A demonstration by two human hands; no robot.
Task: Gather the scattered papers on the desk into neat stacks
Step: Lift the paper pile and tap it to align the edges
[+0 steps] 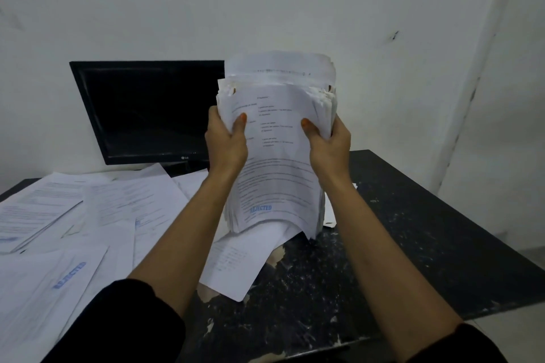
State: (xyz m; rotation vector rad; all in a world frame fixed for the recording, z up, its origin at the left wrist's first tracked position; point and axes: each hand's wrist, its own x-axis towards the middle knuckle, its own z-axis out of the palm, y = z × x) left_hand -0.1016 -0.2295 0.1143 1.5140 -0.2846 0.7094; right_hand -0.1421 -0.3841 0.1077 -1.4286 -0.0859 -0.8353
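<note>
A thick paper stack (277,162) stands upright on its lower edge above the dark desk (413,230), its front sheet printed and stamped "REJECTED" in blue. My left hand (225,141) grips its left edge and my right hand (328,143) grips its right edge, thumbs on the front sheet. One loose sheet (236,262) lies flat under the stack's foot. Scattered papers (97,215) cover the left half of the desk, overlapping at different angles; one near sheet (44,289) also bears a blue "REJECTED" stamp.
A black monitor (147,112) stands switched off at the back left, against a white wall. The desk's worn, speckled dark top shows on the right, ending at an angled right edge with floor beyond.
</note>
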